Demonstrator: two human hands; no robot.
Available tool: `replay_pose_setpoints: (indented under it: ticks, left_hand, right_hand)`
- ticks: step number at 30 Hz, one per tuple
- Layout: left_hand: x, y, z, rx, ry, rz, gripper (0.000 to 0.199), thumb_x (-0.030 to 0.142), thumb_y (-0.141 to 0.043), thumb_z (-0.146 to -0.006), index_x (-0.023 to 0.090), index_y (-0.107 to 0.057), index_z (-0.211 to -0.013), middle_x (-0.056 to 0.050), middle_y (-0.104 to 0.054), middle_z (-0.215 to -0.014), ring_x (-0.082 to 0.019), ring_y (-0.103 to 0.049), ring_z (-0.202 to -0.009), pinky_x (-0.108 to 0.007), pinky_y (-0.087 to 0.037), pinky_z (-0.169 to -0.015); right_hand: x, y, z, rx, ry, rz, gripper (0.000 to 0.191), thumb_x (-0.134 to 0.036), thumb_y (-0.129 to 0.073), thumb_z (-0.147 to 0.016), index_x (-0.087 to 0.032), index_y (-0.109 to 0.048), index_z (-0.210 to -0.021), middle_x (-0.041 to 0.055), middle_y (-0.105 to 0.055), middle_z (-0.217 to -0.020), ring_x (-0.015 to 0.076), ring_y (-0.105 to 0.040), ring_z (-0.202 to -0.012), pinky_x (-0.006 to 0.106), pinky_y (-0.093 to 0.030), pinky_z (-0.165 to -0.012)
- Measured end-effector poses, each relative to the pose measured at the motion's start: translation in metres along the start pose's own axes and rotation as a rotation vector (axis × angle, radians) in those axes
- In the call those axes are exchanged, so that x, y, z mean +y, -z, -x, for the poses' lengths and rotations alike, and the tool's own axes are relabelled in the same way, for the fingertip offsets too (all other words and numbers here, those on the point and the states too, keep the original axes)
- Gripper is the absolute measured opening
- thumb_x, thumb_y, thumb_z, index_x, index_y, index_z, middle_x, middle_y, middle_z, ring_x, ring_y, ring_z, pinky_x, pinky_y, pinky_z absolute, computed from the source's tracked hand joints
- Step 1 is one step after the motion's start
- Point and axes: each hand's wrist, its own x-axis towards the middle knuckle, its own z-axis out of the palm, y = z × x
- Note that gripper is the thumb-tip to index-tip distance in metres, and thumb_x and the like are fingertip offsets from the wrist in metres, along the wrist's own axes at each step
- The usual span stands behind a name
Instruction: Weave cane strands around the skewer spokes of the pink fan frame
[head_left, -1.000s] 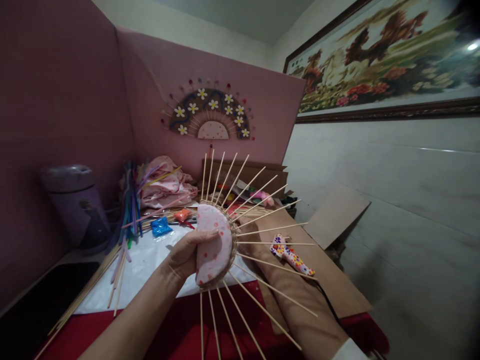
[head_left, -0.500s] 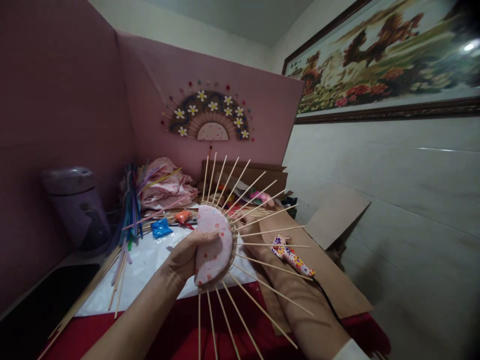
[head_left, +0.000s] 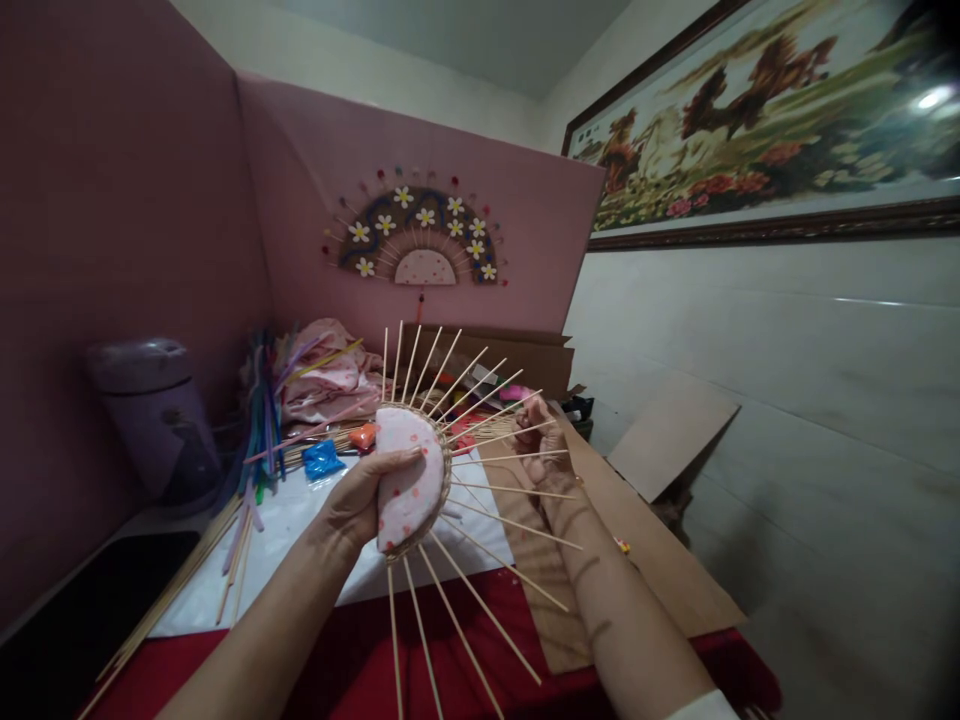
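I have my left forearm slanting up from below, its hand (head_left: 358,505) gripping the fan (head_left: 409,500) by the padded base, thumb flat across the front. The fan sits mid-view over the white sheet (head_left: 300,570), sticks (head_left: 486,610) splaying rightward. Behind their tips I see my right hand (head_left: 546,455) raised, fingers curled; whether they pinch anything, I can't tell.

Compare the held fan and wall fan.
Sticks: the held fan shows bare sticks; the wall fan carries a dark band with white flowers.
Tips: the held fan's look plain; the wall fan's are coloured.
Pose: the held fan's flat edge faces left; the wall fan's faces down.
Shared: spotted half-round base.
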Motion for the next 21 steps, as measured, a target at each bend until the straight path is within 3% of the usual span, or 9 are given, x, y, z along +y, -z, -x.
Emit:
replay_pose_setpoints:
  ticks: [4,11,18,21]
  left_hand:
    - [0.001,0.0,-0.001,0.028,-0.002,0.0,0.009,0.004,-0.059,-0.068,0.007,-0.065,-0.075,-0.011,-0.07,-0.065,-0.02,-0.066,-0.054,-0.03,-0.056,-0.054]
    - [0.006,0.001,-0.001,0.043,-0.027,0.036,0.011,0.003,-0.058,-0.069,0.006,-0.063,-0.078,-0.011,-0.07,-0.065,-0.02,-0.066,-0.054,-0.029,-0.056,-0.055]
    - [0.015,0.004,-0.001,0.08,-0.145,0.087,0.013,0.001,-0.055,-0.07,0.007,-0.063,-0.078,-0.011,-0.07,-0.066,-0.021,-0.066,-0.054,-0.031,-0.057,-0.054]
    - [0.018,0.003,0.003,0.092,-0.19,0.109,0.015,0.0,-0.053,-0.071,0.007,-0.063,-0.078,-0.01,-0.071,-0.066,-0.02,-0.066,-0.055,-0.03,-0.057,-0.055]
  right_hand:
    - [-0.006,0.005,-0.002,0.053,0.022,-0.055,0.035,-0.034,-0.073,-0.064,-0.021,-0.041,-0.063,-0.0102,-0.037,-0.048,0.0032,-0.028,-0.035,0.017,-0.025,-0.034]
    - [-0.008,0.016,-0.009,0.157,0.071,0.017,0.043,-0.047,-0.068,-0.064,-0.021,-0.034,-0.06,-0.011,-0.027,-0.047,0.0028,-0.017,-0.034,0.017,-0.016,-0.031]
    - [-0.007,0.035,-0.015,0.491,0.25,0.247,0.037,-0.043,-0.051,-0.076,-0.022,-0.027,-0.059,-0.0107,-0.023,-0.049,0.0047,-0.013,-0.036,0.018,-0.015,-0.034]
    - [-0.005,0.038,-0.015,0.631,0.319,0.435,0.027,-0.037,-0.046,-0.076,-0.022,-0.032,-0.059,-0.0079,-0.029,-0.05,0.0085,-0.027,-0.041,0.021,-0.025,-0.039]
